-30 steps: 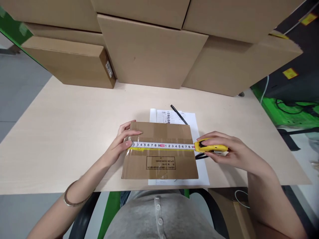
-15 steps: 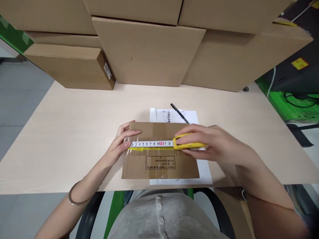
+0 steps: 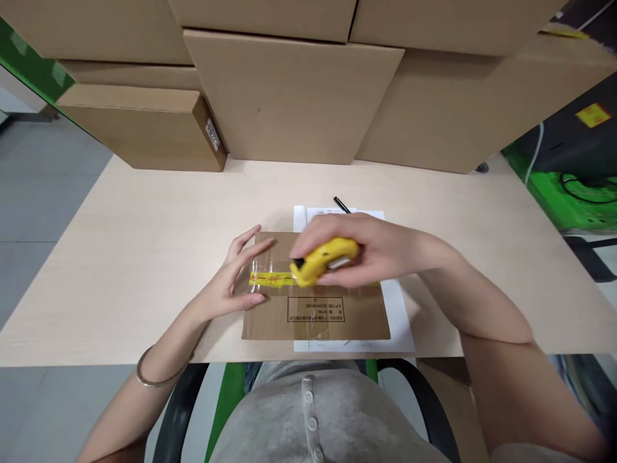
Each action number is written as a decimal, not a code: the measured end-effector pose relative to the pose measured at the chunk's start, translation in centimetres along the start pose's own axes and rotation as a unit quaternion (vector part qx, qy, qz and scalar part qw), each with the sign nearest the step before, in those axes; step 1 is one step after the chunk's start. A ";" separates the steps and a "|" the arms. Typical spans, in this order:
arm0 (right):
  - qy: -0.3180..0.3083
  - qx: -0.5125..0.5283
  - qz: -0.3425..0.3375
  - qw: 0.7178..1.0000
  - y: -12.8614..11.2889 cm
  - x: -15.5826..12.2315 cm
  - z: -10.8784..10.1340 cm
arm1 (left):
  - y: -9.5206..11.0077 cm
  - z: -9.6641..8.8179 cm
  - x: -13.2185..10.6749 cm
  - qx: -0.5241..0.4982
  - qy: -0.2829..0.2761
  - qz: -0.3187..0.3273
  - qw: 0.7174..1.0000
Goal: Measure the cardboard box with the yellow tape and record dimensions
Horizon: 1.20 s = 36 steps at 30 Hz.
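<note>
A flat brown cardboard box (image 3: 270, 325) lies on the desk with printed text and a yellow strip of tape (image 3: 272, 278) along its top. My right hand (image 3: 364, 241) is wrapped around a yellow tape measure (image 3: 321, 260), held tilted over the middle of the box. No blade shows out of its case. At the box's left end is my left hand (image 3: 229, 283), its thumb and fingers spread apart over the edge. It grips nothing that I can see.
Under the box lie white papers (image 3: 399, 321), with a black pen (image 3: 341, 204) on them, partly hidden by my right hand. Large cardboard boxes (image 3: 294, 96) stand along the back of the desk. A smaller box (image 3: 139, 135) sits at the back left.
The tape blade that lay stretched across the box has gone back into its case. My right hand has moved left and tilted the tape measure. My left thumb and fingers have spread off the blade's end.
</note>
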State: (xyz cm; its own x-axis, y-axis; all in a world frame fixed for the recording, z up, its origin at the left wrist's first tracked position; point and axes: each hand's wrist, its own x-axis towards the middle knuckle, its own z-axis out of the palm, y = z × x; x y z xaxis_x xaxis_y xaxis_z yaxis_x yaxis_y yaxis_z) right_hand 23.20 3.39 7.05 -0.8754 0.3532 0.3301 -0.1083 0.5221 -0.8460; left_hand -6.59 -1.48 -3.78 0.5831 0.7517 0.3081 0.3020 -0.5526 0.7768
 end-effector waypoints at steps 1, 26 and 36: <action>-0.011 0.008 0.019 1.000 -0.6 -1.3 -0.4 | 1.1 -0.2 0.2 0.045 0.018 -0.008 0.999; -0.146 -0.105 0.158 0.971 -0.8 -4.1 -2.1 | 10.3 5.2 2.5 0.378 -0.177 0.249 0.874; -0.084 -0.120 0.218 0.965 4.8 -1.8 -9.6 | 10.3 5.1 2.6 0.377 -0.193 0.240 0.874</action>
State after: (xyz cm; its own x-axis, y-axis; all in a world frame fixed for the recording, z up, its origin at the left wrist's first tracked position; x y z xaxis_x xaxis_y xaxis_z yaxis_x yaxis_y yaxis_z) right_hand 28.77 12.71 6.46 -0.8791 0.4599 -0.1255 0.3827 0.5241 -0.7608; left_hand 1.88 -7.07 2.21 0.9457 0.2720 0.1781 0.2796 -0.9599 -0.0185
